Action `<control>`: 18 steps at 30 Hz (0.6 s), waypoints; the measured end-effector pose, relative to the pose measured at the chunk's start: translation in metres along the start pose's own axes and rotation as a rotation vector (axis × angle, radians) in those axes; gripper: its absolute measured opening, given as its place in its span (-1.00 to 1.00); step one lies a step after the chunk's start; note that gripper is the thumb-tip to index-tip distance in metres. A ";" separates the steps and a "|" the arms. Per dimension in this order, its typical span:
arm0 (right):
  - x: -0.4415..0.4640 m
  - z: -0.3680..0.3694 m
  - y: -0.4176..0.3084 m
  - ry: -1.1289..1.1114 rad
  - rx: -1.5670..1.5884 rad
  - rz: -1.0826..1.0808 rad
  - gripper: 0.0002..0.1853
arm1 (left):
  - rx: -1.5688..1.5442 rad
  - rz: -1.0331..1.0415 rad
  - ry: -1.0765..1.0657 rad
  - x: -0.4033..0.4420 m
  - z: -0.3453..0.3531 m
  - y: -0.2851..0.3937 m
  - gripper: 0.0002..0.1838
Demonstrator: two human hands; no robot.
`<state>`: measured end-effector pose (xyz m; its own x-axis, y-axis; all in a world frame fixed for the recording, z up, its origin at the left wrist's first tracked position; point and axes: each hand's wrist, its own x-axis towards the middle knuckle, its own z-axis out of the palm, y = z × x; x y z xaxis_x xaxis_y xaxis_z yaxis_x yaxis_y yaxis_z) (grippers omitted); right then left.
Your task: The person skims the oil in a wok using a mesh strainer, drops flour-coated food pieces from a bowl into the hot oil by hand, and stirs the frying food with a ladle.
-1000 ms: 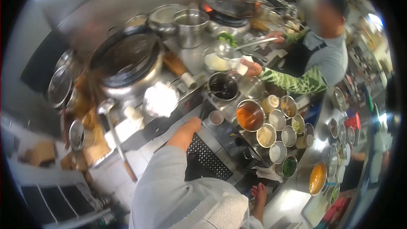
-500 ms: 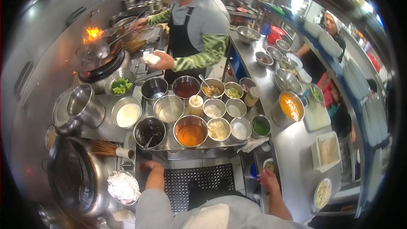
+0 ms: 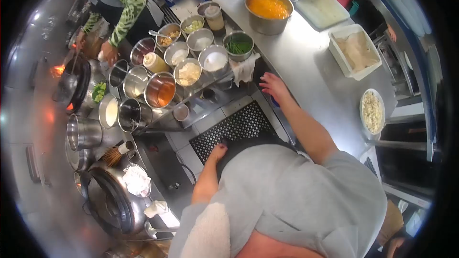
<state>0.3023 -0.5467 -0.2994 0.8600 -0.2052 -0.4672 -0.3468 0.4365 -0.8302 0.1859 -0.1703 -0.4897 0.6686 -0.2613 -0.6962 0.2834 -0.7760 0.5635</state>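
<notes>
My right hand (image 3: 273, 86) reaches forward with its fingers spread and nothing in them. It is at the edge of the steel counter (image 3: 318, 91), just right of a white cloth (image 3: 245, 69) hanging below a pot of chopped green herbs (image 3: 237, 47). Low beside my dark trousers, over the black perforated mat (image 3: 234, 126), hangs my left hand (image 3: 219, 152). Its fingers are small and partly hidden, so I cannot see how they are held. A white towel (image 3: 205, 231) lies over my left shoulder.
Several steel seasoning pots, one with amber liquid (image 3: 161, 91), stand ahead. A pot of orange liquid (image 3: 268, 12), a white tub (image 3: 355, 51) and a bowl of pale pieces (image 3: 372, 111) sit on the right counter. A co-worker's patterned sleeve (image 3: 130, 7) is near the flaming wok (image 3: 71, 79).
My view has swung right and down. My right hand has moved forward to the counter edge beside the cloth. The left hand now hangs close to my leg.
</notes>
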 end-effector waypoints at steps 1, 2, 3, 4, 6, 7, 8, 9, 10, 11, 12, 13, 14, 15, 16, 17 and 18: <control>0.016 0.002 0.012 0.031 -0.019 -0.026 -0.35 | -0.025 -0.035 0.004 -0.014 0.001 -0.004 -0.66; 0.041 0.007 0.017 0.052 -0.036 -0.071 -0.35 | 0.182 0.074 0.021 -0.029 -0.003 -0.007 -0.63; 0.061 0.015 0.016 0.119 -0.084 -0.099 -0.35 | 0.513 0.218 0.002 -0.031 0.000 -0.030 -0.58; 0.082 0.025 0.022 0.179 -0.127 -0.125 -0.36 | -0.044 -0.149 0.149 -0.049 0.011 -0.033 -0.59; 0.158 0.016 0.068 0.159 -0.272 -0.365 -0.45 | 0.039 -0.141 0.206 -0.072 0.027 -0.072 -0.61; 0.133 0.030 0.045 0.193 -0.337 -0.289 -0.56 | -0.169 -0.279 0.336 -0.095 0.044 -0.072 -0.59; 0.141 0.030 0.054 0.171 -0.259 -0.277 -0.62 | -0.429 -0.439 0.322 -0.112 0.053 -0.075 -0.79; 0.131 0.035 0.048 0.176 -0.355 -0.340 -0.64 | -0.311 -0.339 0.375 -0.126 0.071 -0.093 -0.73; 0.120 0.035 0.041 0.185 -0.456 -0.404 -0.66 | -0.194 -0.246 0.419 -0.145 0.088 -0.097 -0.66; 0.118 0.037 0.038 0.176 -0.456 -0.396 -0.67 | -0.269 -0.194 0.421 -0.165 0.109 -0.101 -0.70; 0.119 0.037 0.037 0.171 -0.458 -0.387 -0.65 | -0.237 -0.183 0.341 -0.184 0.127 -0.105 -0.73; 0.126 0.034 0.042 0.198 -0.507 -0.456 -0.64 | -0.204 -0.169 0.262 -0.202 0.145 -0.110 -0.76; 0.136 0.032 0.047 0.223 -0.556 -0.531 -0.62 | -0.164 -0.178 0.200 -0.217 0.164 -0.110 -0.76; 0.134 0.031 0.041 0.188 -0.506 -0.520 -0.59 | -0.110 -0.211 0.152 -0.228 0.175 -0.109 -0.77; 0.129 0.029 0.033 0.151 -0.461 -0.507 -0.56 | -0.050 -0.238 0.125 -0.238 0.187 -0.107 -0.77; 0.134 0.024 0.028 0.124 -0.539 -0.492 -0.60 | 0.004 -0.260 0.111 -0.242 0.198 -0.103 -0.78; 0.130 0.025 0.022 0.104 -0.618 -0.478 -0.63 | 0.055 -0.271 0.103 -0.245 0.207 -0.100 -0.78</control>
<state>0.4162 -0.5422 -0.3707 0.9396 -0.3418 -0.0174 -0.1193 -0.2793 -0.9528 -0.1483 -0.1474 -0.4671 0.6410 0.0174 -0.7673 0.4252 -0.8404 0.3362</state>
